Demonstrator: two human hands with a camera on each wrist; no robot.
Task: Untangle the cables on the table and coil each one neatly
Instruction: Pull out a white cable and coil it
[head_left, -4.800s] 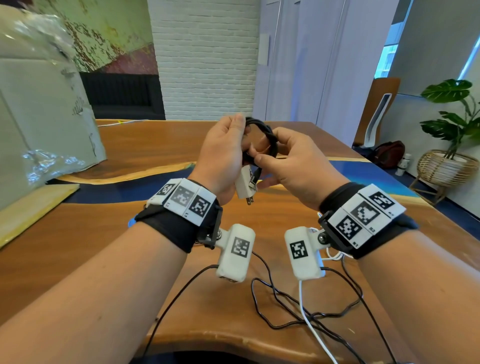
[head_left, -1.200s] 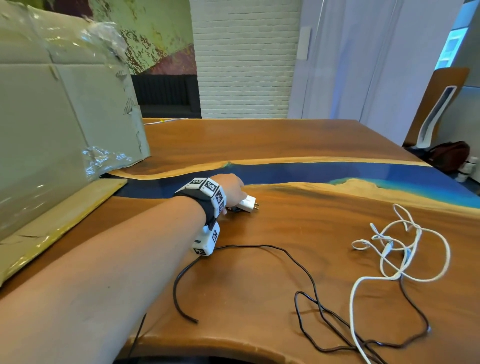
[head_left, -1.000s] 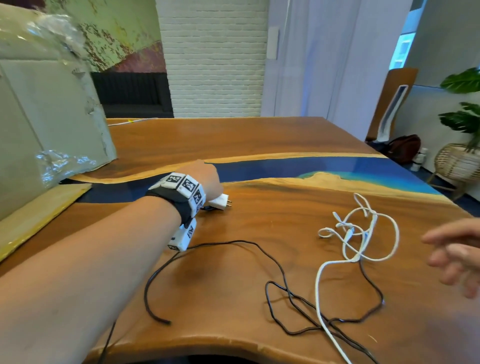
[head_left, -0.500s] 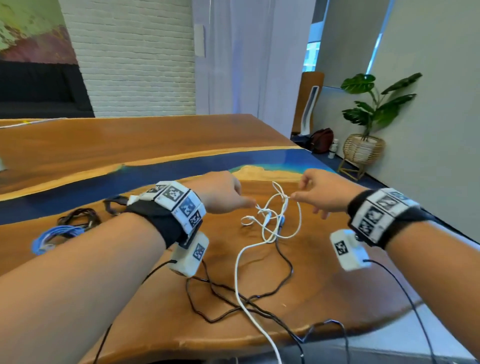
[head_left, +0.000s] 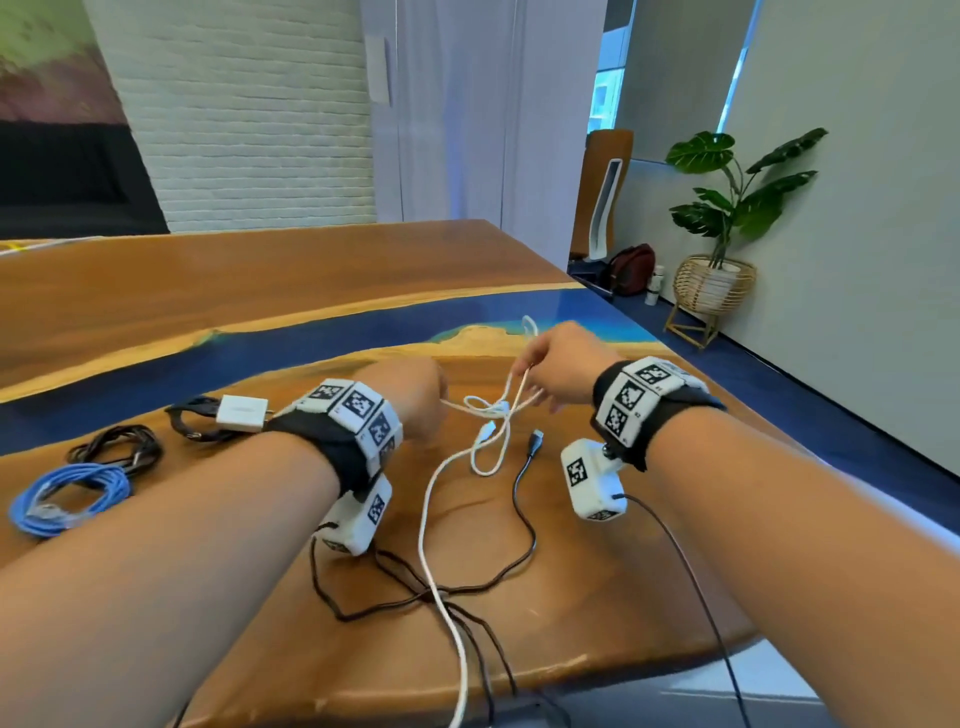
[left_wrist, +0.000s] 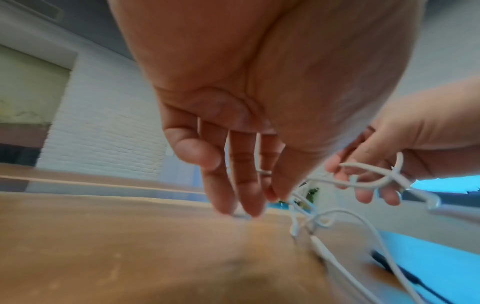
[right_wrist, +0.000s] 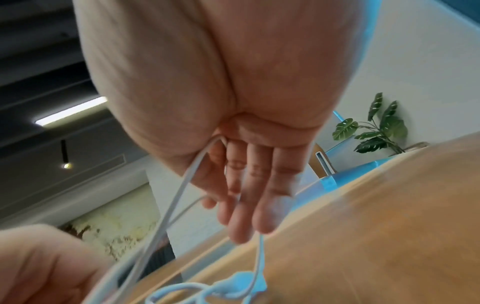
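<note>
A tangled white cable (head_left: 488, 410) hangs between my two hands over the wooden table (head_left: 260, 291). My right hand (head_left: 524, 364) pinches one loop of it and holds it lifted; in the right wrist view the strand (right_wrist: 176, 197) runs up between thumb and fingers (right_wrist: 267, 205). My left hand (head_left: 426, 400) pinches another strand low by the table, fingers (left_wrist: 233, 185) pointing down, the white cable (left_wrist: 363, 183) to its right. A loose black cable (head_left: 519, 545) lies under it, its plug (head_left: 535, 441) beside the white knot.
At the left lie a coiled blue cable (head_left: 67, 493), a coiled black cable (head_left: 114, 447) and a black coil with a white charger (head_left: 241, 413). White and black strands cross and drop over the near table edge (head_left: 649, 654). A blue resin strip (head_left: 311, 353) crosses the table.
My left hand left the charger coil at the left and came to the white tangle. My right hand came in, took a loop and raised it. The black plug now lies outside the white knot.
</note>
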